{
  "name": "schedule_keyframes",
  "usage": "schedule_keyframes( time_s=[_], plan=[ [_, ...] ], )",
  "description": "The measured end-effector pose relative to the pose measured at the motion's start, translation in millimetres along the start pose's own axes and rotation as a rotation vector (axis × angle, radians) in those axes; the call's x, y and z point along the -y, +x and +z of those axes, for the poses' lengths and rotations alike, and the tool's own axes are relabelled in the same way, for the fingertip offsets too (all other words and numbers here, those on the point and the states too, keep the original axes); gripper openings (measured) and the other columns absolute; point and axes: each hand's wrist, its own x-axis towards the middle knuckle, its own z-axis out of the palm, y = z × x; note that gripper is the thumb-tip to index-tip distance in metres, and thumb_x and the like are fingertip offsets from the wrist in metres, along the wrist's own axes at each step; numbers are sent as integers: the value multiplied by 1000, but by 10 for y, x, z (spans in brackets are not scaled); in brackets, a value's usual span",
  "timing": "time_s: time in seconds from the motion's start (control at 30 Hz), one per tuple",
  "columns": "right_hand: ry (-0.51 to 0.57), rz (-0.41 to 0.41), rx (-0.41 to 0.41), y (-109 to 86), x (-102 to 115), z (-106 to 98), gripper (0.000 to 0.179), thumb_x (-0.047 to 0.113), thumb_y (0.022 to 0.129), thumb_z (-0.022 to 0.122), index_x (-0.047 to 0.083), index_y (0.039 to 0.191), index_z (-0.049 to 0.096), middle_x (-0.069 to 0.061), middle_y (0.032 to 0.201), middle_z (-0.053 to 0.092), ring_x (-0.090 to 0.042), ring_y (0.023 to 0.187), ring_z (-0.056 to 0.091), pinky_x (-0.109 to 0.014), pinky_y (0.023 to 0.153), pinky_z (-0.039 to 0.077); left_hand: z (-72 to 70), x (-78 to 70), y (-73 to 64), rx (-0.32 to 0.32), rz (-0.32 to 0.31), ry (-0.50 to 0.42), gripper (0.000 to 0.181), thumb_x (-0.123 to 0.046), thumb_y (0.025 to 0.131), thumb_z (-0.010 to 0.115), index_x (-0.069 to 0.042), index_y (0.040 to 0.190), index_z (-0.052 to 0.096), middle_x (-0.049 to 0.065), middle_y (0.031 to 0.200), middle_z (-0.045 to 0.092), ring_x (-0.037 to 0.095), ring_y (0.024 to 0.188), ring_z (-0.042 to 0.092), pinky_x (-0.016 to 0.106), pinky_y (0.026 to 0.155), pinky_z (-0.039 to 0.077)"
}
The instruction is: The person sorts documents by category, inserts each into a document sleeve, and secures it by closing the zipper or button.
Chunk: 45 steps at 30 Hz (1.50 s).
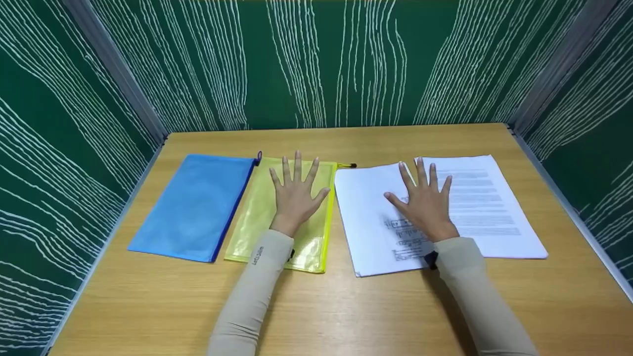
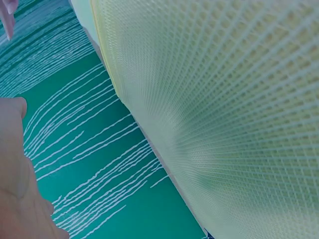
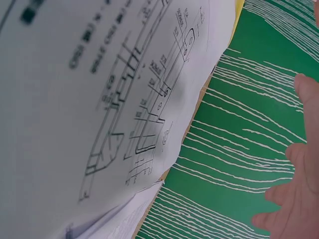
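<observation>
My left hand (image 1: 295, 200) is spread, palm down, over a yellow mesh zip pouch (image 1: 247, 227); a gap shows between that hand and the pouch (image 2: 214, 109) in the left wrist view. Fingers apart, my right hand (image 1: 426, 207) hovers above a stack of paper with printed diagrams (image 1: 363, 222). In the right wrist view the diagram sheets (image 3: 60, 124) lie apart from the hand (image 3: 299, 199). Neither hand holds anything. A second stack, printed with text (image 1: 494, 207), lies to the right, and a blue zip pouch (image 1: 193, 207) lies at the left.
All of these lie on a wooden table (image 1: 356, 316). Green panels with white wavy lines (image 1: 341, 64) stand behind it and along both sides. Grey metal posts (image 1: 118, 69) mark the back corners. The yellow pouch's zip pull (image 1: 348, 165) points toward the diagram sheets.
</observation>
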Motion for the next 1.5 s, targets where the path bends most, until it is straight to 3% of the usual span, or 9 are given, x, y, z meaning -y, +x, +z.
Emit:
schedule_keyframes(
  time_s=[0.33, 0.5, 0.63, 0.73, 0.87, 0.97, 1.1, 1.3, 1.5],
  plan=[
    [147, 19, 34, -2, -52, -10, 83, 66, 92, 42, 23, 156, 11, -18, 161, 1, -49, 145, 4, -75, 108, 2, 9, 0, 5, -30, -10, -51, 70, -62, 96, 35, -30, 155, 15, 13, 162, 7, 42, 147, 8, 70, 112, 6],
    [259, 22, 49, 12, -110, -58, 80, 60, 95, 41, 22, 156, 5, -22, 160, 5, -50, 143, 14, -72, 108, 14, -10, -11, 14, -21, -37, -134, 71, -60, 97, 36, -24, 155, 19, 14, 160, 17, 41, 145, 19, 65, 115, 11],
    [402, 35, 101, 32, -198, -94, 78, 57, 97, 38, 21, 156, 1, -24, 160, 5, -50, 142, 16, -69, 108, 20, -13, -24, 9, -16, -59, -207, 71, -57, 97, 39, -18, 154, 25, 15, 153, 34, 38, 138, 35, 58, 114, 24],
    [535, 69, 158, 58, -274, -117, 79, 57, 98, 37, 18, 156, 0, -24, 160, 5, -48, 144, 12, -67, 110, 17, -1, -36, 5, -6, -72, -258, 70, -55, 97, 41, -13, 151, 30, 16, 141, 47, 34, 124, 49, 52, 104, 40],
    [662, 124, 236, 87, -374, -140, 82, 57, 98, 37, 12, 156, 1, -26, 159, 7, -49, 141, 20, -64, 110, 24, 27, -54, -1, 62, -96, -344, 69, -55, 97, 41, -11, 150, 32, 16, 132, 51, 31, 111, 55, 47, 90, 48],
    [726, 166, 304, 102, -448, -145, 83, 57, 97, 37, 9, 155, 1, -26, 158, 10, -48, 139, 26, -62, 108, 30, 47, -70, -7, 131, -120, -419, 69, -54, 97, 42, -10, 149, 33, 16, 132, 50, 31, 112, 55, 48, 90, 47],
    [777, 203, 373, 118, -525, -125, 82, 54, 98, 39, 8, 155, 2, -26, 158, 14, -47, 141, 24, -61, 110, 29, 78, -97, -14, 215, -141, -490, 69, -55, 96, 44, -9, 147, 35, 16, 132, 50, 31, 110, 55, 49, 90, 48],
    [777, 220, 420, 142, -628, -44, 81, 50, 99, 41, 4, 155, 5, -29, 156, 17, -48, 141, 20, -61, 111, 27, 158, -122, -42, 335, -145, -556, 69, -56, 95, 45, -6, 141, 38, 15, 126, 53, 26, 94, 59, 43, 79, 51],
    [729, 224, 473, 147, -646, -16, 78, 40, 99, 48, 0, 154, 8, -31, 151, 27, -47, 136, 32, -59, 109, 32, 218, -123, -59, 427, -176, -635, 68, -59, 92, 49, -6, 134, 39, 13, 121, 56, 24, 83, 56, 38, 71, 48]
  ],
)
